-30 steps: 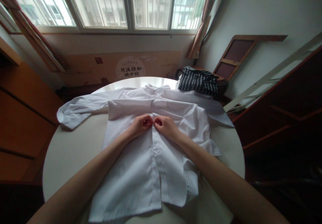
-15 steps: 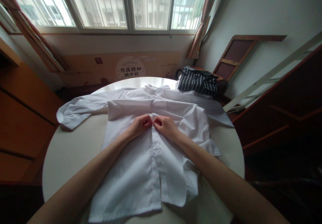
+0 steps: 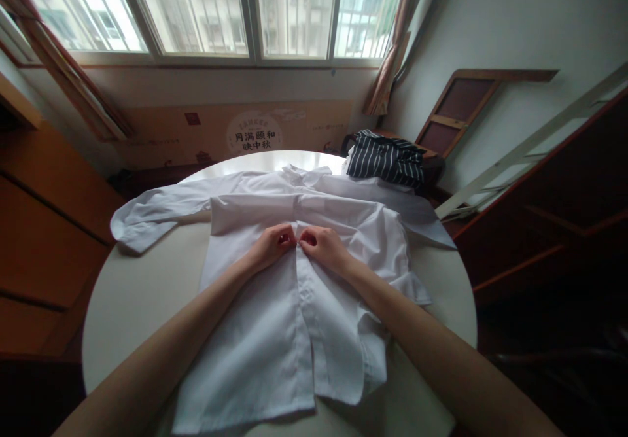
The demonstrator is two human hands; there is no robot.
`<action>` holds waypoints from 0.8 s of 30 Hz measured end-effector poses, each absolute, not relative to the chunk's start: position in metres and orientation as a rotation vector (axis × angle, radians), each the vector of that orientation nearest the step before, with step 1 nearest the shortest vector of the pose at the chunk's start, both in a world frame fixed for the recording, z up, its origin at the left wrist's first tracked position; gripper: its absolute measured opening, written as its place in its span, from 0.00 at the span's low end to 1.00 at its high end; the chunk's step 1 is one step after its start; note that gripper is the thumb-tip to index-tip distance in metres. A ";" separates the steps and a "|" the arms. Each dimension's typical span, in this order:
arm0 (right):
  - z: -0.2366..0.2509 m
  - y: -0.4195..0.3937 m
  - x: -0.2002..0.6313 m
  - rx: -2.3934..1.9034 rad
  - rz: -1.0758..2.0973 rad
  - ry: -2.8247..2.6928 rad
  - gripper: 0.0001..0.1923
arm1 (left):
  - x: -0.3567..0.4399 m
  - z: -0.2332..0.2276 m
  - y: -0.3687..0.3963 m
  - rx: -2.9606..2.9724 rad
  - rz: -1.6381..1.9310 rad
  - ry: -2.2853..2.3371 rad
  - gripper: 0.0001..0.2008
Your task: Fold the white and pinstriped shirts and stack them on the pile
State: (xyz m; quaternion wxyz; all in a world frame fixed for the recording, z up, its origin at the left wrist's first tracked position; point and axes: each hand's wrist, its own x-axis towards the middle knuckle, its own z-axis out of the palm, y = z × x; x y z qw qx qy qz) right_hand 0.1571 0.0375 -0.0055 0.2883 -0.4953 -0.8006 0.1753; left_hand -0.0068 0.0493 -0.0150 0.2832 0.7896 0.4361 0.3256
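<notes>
A white long-sleeved shirt (image 3: 250, 345) lies front up on a round white table (image 3: 130, 306), its collar at the far side and its hem near me. One sleeve stretches out to the left, the other to the right. At the middle of the front opening, my left hand (image 3: 275, 244) pinches the left edge of the placket. My right hand (image 3: 321, 246) pinches the right edge, and the fingertips of both hands meet there. Any button between them is hidden by the fingers. Below the hands the two front panels hang apart toward the hem.
A black-and-white striped garment (image 3: 385, 157) is piled on a chair at the table's far right. Behind the table, a printed cardboard panel (image 3: 171, 126) leans under the window. A wooden cabinet (image 3: 44, 227) stands at left, and a pale metal frame (image 3: 520, 152) slants at right.
</notes>
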 end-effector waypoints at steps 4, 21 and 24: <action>-0.006 0.039 0.159 -1.299 0.500 -2.140 0.06 | -0.011 -0.022 0.054 2.116 0.877 1.138 0.04; -0.006 0.038 0.157 -1.343 0.459 -2.168 0.06 | -0.014 -0.019 0.054 2.064 0.904 1.063 0.04; -0.004 0.037 0.157 -1.362 0.446 -2.192 0.06 | -0.012 -0.016 0.052 2.068 0.890 1.068 0.04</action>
